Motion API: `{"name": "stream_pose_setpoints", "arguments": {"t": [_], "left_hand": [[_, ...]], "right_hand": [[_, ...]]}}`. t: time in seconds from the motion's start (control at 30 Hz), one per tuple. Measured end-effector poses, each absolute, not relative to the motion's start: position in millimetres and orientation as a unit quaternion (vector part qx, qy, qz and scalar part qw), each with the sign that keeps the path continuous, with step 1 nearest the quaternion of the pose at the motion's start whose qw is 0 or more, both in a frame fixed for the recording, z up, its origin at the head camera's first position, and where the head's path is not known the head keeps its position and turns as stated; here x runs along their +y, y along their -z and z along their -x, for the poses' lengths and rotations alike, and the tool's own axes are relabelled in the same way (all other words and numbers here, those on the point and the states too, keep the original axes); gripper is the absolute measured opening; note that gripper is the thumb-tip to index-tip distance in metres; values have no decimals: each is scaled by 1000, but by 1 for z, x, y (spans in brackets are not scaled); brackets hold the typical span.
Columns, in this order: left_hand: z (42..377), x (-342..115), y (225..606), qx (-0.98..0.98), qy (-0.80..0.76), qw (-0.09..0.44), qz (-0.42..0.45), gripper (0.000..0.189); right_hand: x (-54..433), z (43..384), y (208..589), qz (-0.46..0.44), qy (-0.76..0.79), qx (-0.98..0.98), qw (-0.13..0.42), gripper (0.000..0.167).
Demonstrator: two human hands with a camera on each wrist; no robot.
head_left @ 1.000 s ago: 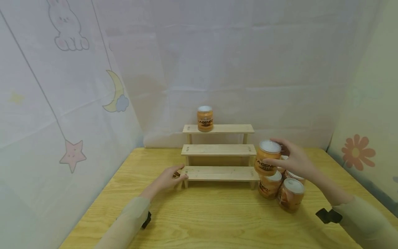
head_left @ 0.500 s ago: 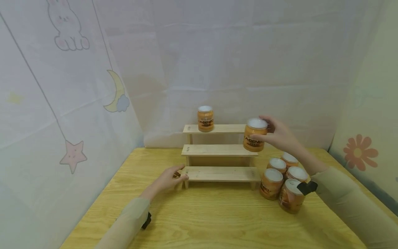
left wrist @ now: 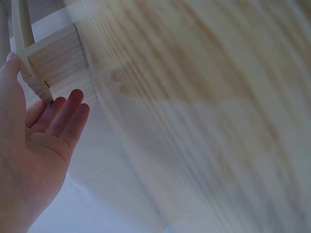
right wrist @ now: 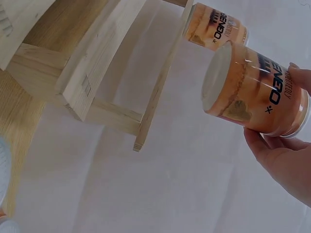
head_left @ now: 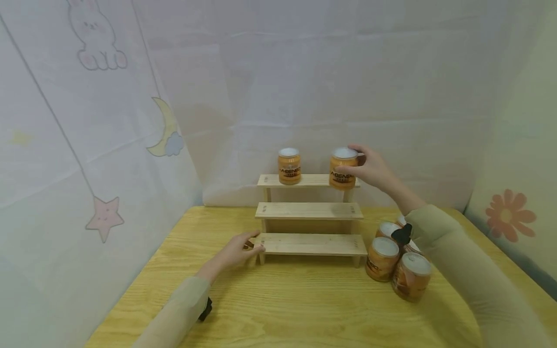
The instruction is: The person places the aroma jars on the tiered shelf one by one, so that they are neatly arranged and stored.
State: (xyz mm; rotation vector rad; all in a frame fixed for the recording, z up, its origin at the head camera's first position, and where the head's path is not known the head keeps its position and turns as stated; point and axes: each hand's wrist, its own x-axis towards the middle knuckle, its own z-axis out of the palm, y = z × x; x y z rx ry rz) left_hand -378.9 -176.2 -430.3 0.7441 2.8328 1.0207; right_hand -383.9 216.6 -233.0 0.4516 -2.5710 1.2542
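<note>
A three-step wooden display stand point(head_left: 310, 210) stands on the table. My left hand point(head_left: 235, 249) is at the left end of its lowest board; in the left wrist view the thumb and fingers point(left wrist: 73, 119) lie on opposite sides of that board end. With thumb and fingers around its sides, my right hand point(head_left: 372, 166) grips an upright orange can point(head_left: 343, 171) with a silvery lid. In the right wrist view the held can point(right wrist: 257, 92) shows a gap between its base and the top board point(right wrist: 165, 77). A matching can point(head_left: 289, 166) stands on the top board, toward its left.
Several more orange cans point(head_left: 382, 259) stand grouped on the wooden table point(head_left: 278, 309), right of the stand; my right forearm covers some of them. Behind is a pale cloth backdrop point(head_left: 391, 87), with printed cloth walls at both sides.
My right hand has carried the can up and left from above the can group to the right end of the top board. My left hand has stayed at the lowest board.
</note>
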Motion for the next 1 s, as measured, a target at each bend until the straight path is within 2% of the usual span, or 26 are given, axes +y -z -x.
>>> {"name": "stream_pose_setpoints", "arguments": {"t": [0.57,1.0], "left_hand": [[377,-168,433,913,-318,15,-255,72],[377,-169,432,912,-324,17,-252,70]], "right_hand": [[202,433,249,-162,-463,-865,102,84],[204,453,261,-188,-488,-850,67,80]]}}
